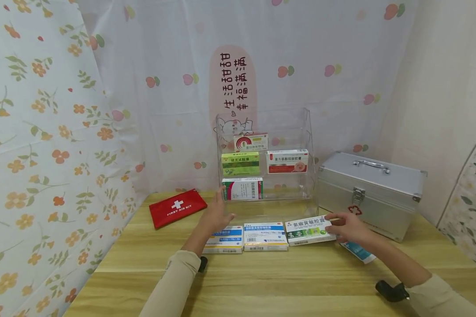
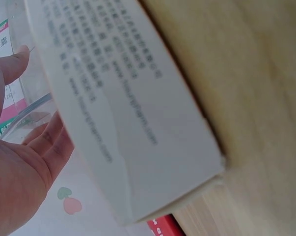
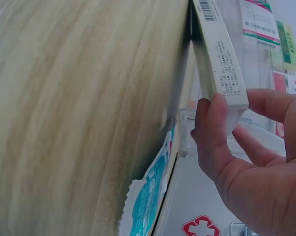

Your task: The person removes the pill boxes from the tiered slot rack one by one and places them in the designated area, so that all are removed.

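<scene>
My right hand (image 1: 350,226) pinches the right end of a white and green medicine box (image 1: 309,230) between thumb and fingers. In the right wrist view that medicine box (image 3: 221,59) is tilted, its gripped end off the wood. My left hand (image 1: 217,216) is at the left side of a clear tiered display rack (image 1: 269,208), fingers extended, thumb apart, nothing held. Whether its fingertips touch the rack I cannot tell. Beside them stands a white, pink and green medicine box (image 1: 243,189) on a lower tier. Two blue and white medicine boxes, one partly behind my left hand, lie in front; the right one (image 1: 265,236) shows fully.
Higher tiers hold a green box (image 1: 240,164), a red and white box (image 1: 287,162) and another box (image 1: 251,142). A blue packet (image 1: 358,252) lies under my right hand. A silver case (image 1: 369,193) stands right, a red first aid pouch (image 1: 177,207) left.
</scene>
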